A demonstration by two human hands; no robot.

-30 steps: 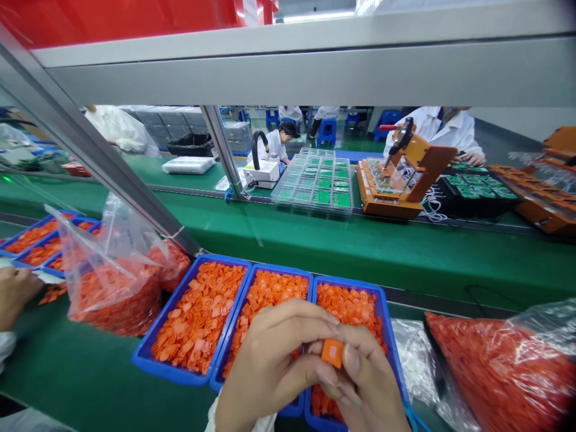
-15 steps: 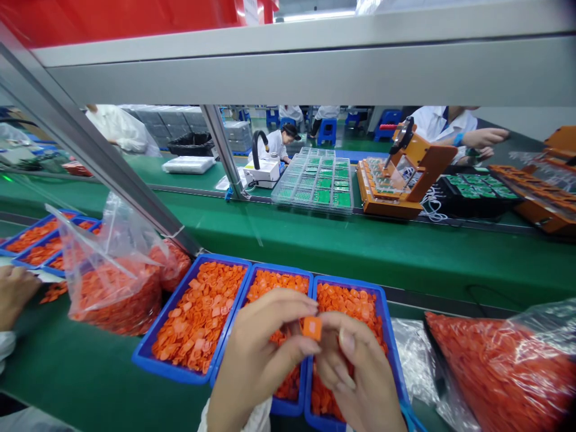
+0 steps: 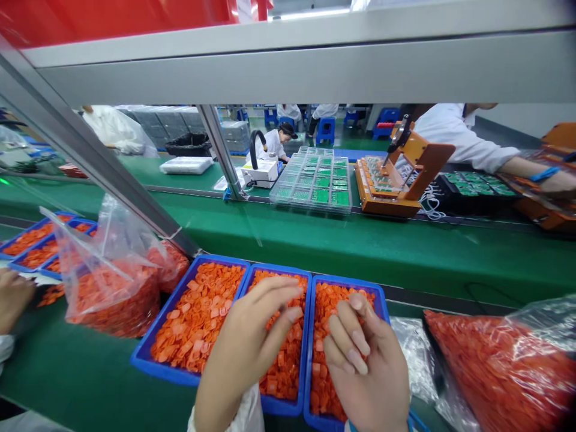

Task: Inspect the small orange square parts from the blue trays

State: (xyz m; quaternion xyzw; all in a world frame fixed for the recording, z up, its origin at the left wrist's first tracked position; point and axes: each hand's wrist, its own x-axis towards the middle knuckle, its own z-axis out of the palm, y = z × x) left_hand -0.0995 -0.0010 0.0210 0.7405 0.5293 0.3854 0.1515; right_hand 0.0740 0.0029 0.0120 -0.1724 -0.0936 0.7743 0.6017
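Above the middle blue tray (image 3: 302,384) of small flat orange plastic pieces (image 3: 283,372), my left hand (image 3: 252,336) is open, thumb and fingers apart and nothing between them. My right hand (image 3: 371,360) is over the right blue tray (image 3: 382,300), palm toward me and fingers curled in with the thumb near the index finger. Whatever it holds, if anything, is hidden. The two hands are apart. Left of them lies another blue tray (image 3: 148,360) full of the same orange pieces (image 3: 198,318).
Clear bags of orange pieces stand at left (image 3: 112,294) and right (image 3: 499,360). A slanted metal post (image 3: 112,168) and an overhead beam (image 3: 288,72) frame the bench. Behind are clear trays of green boards (image 3: 315,186) and an orange fixture (image 3: 391,204). A co-worker's hand (image 3: 13,294) is at far left.
The orange piece held between my hands is no longer visible. My hands have separated; the left opened and the right curled. Across the bench, a co-worker's arm reached further right.
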